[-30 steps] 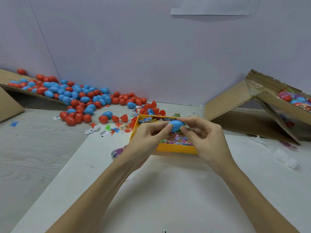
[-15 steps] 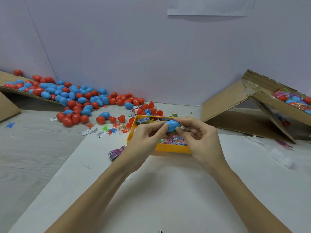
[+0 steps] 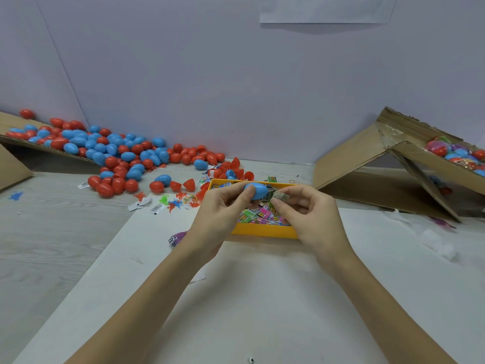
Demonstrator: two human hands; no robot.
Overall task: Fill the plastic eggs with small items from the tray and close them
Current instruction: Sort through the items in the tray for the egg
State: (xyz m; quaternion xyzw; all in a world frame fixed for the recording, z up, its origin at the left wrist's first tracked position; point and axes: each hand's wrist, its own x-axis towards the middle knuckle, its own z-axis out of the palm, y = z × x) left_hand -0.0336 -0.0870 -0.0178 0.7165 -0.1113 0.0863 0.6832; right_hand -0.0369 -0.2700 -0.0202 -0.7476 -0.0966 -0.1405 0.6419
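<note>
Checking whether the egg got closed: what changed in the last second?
The right hand has come off the blue egg and drawn right, pinching a small packet. The left hand still grips the egg above the yellow tray.

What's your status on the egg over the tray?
Left hand grips blue plastic egg. Right hand pinches small grey packet beside it. Both above yellow plastic tray. Nothing in the way.

Cardboard flap [image 3: 349, 158] right of hands. White paper sheet [image 3: 325, 9] on wall above. Barcode scraps [image 3: 157, 208] left, blue star [image 3: 15, 196] far left.
</note>
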